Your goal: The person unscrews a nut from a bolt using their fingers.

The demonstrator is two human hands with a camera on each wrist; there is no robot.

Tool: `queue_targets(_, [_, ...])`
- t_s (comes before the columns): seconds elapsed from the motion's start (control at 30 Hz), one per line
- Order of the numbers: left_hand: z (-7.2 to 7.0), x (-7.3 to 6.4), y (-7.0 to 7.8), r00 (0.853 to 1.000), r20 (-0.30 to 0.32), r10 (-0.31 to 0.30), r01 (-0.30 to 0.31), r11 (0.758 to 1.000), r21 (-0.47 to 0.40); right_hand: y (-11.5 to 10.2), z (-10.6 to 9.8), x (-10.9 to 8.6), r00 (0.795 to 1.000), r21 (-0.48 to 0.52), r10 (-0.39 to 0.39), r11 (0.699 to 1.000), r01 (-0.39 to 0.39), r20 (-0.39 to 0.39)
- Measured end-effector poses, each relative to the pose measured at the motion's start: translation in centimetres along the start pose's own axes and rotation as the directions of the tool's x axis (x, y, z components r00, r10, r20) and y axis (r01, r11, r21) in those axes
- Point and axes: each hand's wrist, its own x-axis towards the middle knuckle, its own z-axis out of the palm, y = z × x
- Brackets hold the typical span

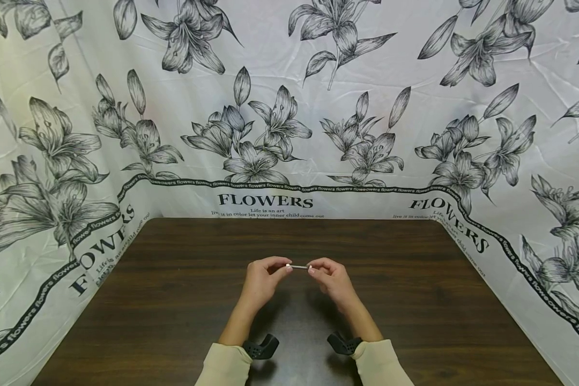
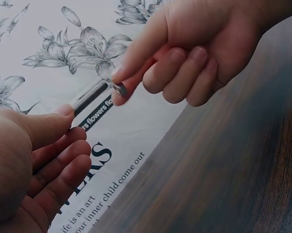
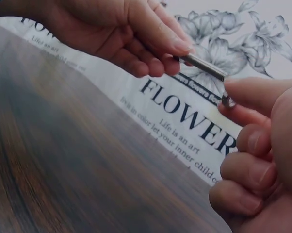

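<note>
Above the table, my left hand (image 1: 260, 281) pinches one end of a silver threaded bolt (image 2: 90, 100) between thumb and fingers. That end is mostly hidden by the fingertips. At the bolt's other end, my right hand (image 1: 335, 282) pinches a small silver nut (image 2: 120, 89) between thumb and index finger. In the right wrist view the nut (image 3: 227, 99) sits partly behind the thumb, beside the bolt's tip. Whether it is threaded on I cannot tell. The right hand's other fingers are curled in; those of the left are loosely bent.
A dark brown wooden table (image 1: 173, 300) lies under both hands. White cloth (image 1: 318, 134) printed with black lilies and lettering stands around its back and sides. Black bands with camera mounts (image 1: 262, 347) sit on both wrists, next to cream sleeves (image 1: 224, 364).
</note>
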Motion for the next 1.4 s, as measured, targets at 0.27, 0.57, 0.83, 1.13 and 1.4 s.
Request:
queue_targets(0.27, [0.1,-0.1,-0.8,1.000,0.011,-0.017,0.016,1.000,0.025,-1.3,0.3,-0.1,0.996,-0.333,-0.080,0.941,0.064,-0.034])
queue_targets(0.57, [0.1,-0.3,-2.4,0.999,0.041,-0.013,0.010,0.996,0.088,1.2,-0.8,0.5,0.996,-0.523,-0.015,0.852,-0.031,-0.083])
queue_targets(0.83, [0.2,-0.7,-4.1,0.991,0.084,-0.102,0.094,0.991,0.101,1.6,-1.5,-0.1,0.992,-0.878,0.030,0.463,-0.124,-0.125])
queue_targets(1.13, [0.5,-1.1,-5.7,0.989,0.100,-0.112,0.099,0.988,0.121,1.9,-1.6,-0.4,0.988,-0.923,0.078,0.354,-0.149,-0.130])
queue_targets(1.4, [0.7,-1.1,-6.6,0.996,0.083,-0.037,0.019,0.977,0.211,2.5,-1.7,-0.6,0.991,-0.925,0.027,0.355,-0.134,-0.133])
